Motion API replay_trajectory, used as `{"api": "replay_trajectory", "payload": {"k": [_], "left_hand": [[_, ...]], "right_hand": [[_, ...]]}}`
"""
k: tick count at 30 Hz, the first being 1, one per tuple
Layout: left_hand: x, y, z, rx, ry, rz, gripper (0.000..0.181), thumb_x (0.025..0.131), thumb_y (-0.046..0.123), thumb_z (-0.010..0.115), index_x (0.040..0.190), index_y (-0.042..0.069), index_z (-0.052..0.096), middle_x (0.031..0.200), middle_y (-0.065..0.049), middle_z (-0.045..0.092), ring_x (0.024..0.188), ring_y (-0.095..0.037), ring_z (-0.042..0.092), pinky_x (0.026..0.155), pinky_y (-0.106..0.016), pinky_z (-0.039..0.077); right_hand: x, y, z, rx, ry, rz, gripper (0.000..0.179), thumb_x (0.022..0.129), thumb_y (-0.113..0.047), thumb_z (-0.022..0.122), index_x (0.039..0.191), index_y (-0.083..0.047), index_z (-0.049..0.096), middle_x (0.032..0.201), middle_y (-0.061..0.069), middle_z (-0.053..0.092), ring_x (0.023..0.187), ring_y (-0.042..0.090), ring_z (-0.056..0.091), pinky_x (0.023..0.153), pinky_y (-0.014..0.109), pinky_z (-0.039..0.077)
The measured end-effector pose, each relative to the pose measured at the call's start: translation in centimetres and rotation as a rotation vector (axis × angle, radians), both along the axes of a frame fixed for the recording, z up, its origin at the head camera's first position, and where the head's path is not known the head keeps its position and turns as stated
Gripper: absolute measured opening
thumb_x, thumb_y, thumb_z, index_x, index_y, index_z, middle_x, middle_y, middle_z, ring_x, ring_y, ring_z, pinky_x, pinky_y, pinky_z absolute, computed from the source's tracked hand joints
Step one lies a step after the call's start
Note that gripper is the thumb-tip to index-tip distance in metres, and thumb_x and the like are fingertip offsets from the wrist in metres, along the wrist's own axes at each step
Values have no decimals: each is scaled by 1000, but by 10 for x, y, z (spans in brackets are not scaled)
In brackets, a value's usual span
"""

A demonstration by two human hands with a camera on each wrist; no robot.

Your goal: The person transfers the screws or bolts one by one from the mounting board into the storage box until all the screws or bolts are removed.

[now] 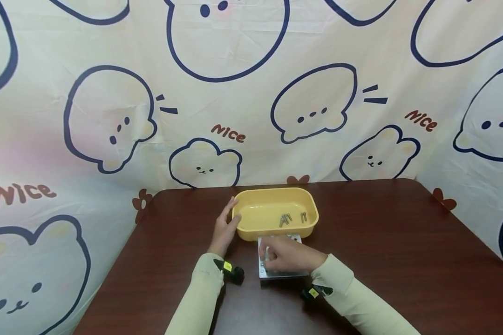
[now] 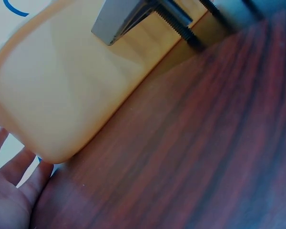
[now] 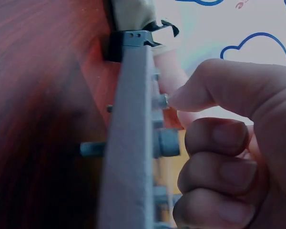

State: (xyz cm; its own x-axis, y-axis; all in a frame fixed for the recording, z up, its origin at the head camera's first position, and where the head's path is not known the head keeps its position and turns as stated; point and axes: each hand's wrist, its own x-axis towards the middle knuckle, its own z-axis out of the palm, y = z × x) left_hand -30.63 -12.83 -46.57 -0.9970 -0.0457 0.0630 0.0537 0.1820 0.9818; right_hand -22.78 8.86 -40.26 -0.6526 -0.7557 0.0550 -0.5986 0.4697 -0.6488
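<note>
My left hand (image 1: 225, 230) rests against the left end of a yellow plastic tray (image 1: 257, 235), fingers spread along its outside and thumb at the rim. In the left wrist view those fingers look mostly straight. Near the tray's front side, a silver metal plate (image 1: 265, 274) stands raised above the table, with bolts through it and threaded ends (image 2: 174, 24) sticking out. Over the plate is my right hand (image 1: 289, 255). One fingertip touches a small bolt (image 3: 161, 101), and three other fingers are curled beside a thicker bolt (image 3: 169, 143). Whether a thumb pinches the bolt is hidden.
Several small loose bolts (image 1: 286, 218) lie in the right half of the tray. The dark wooden table (image 1: 385, 242) reaches back to a printed cloth (image 1: 255, 102). Each wrist wears a black strap and a small camera (image 1: 236, 275).
</note>
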Motion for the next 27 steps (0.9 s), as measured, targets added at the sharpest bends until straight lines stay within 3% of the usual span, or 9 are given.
{"api": "replay_trajectory", "payload": {"k": [13, 20, 27], "left_hand": [[2, 1, 5, 10, 34, -11, 46, 96, 26, 54, 141, 37, 46, 154, 20, 27, 146, -15, 16, 116, -53, 16], [2, -1, 4, 8, 33, -11, 47, 96, 27, 54, 141, 36, 46, 154, 21, 27, 146, -15, 16, 116, -53, 15], [3, 0, 1, 6, 42, -21, 47, 96, 28, 55, 141, 38, 46, 154, 20, 27, 146, -14, 16, 116, -54, 13]], "right_hand": [[-2, -3, -4, 32, 45, 4, 13, 85, -9, 63, 95, -8, 71, 55, -10, 48, 47, 2, 43, 53, 18, 46], [-4, -5, -3, 56, 76, 5, 7, 85, -10, 65, 88, -13, 69, 57, -11, 49, 50, 1, 45, 53, 17, 45], [-3, -2, -7, 78, 82, 15, 7, 88, -14, 63, 92, -17, 68, 59, -11, 51, 50, 1, 47, 53, 17, 47]]}}
